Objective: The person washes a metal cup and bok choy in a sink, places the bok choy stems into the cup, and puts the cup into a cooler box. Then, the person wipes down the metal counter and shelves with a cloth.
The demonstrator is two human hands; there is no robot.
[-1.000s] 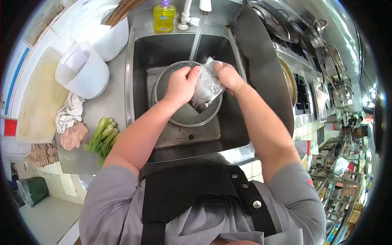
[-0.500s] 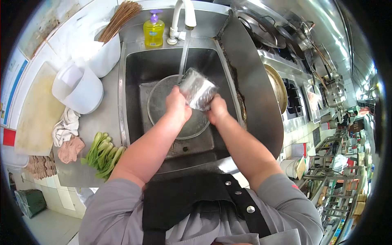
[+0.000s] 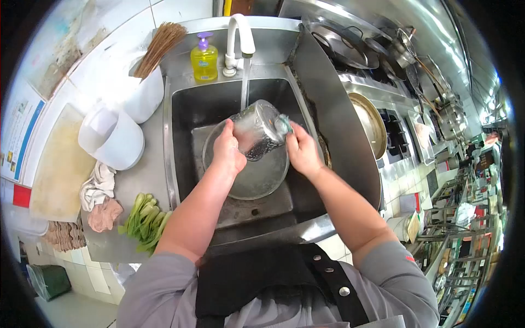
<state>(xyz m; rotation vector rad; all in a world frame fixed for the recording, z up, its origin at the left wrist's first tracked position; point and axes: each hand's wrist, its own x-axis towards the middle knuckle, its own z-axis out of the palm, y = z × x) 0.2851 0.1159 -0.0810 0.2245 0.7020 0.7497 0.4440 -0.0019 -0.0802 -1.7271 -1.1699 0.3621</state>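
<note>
Over the sink (image 3: 180, 142), my left hand (image 3: 228, 148) grips a wet, shiny metal cylindrical container (image 3: 254, 126), thumb up along its near left side. The container is tilted, with its round end toward the upper right. My right hand (image 3: 304, 150) is closed, pinching a small grey-green crumpled scrubbing pad (image 3: 283, 124) against that end. Water runs from the white tap (image 3: 240, 41) just behind the container. Below both hands, a large round basin (image 3: 257, 188) stands in the sink, partly hidden by my left hand and the container.
Behind the sink stands a yellow soap bottle (image 3: 204, 63). Left are white tubs (image 3: 117, 139), a bundle of thin sticks (image 3: 161, 46), cloths (image 3: 98, 186) and leafy greens (image 3: 143, 221). A metal partition (image 3: 344, 126) rises on the right, with pans (image 3: 367, 123) beyond.
The container has turned in my hands, its round end now facing upper right. My right hand has shifted slightly right, and the grey-green pad now shows in it. The view has moved slightly.
</note>
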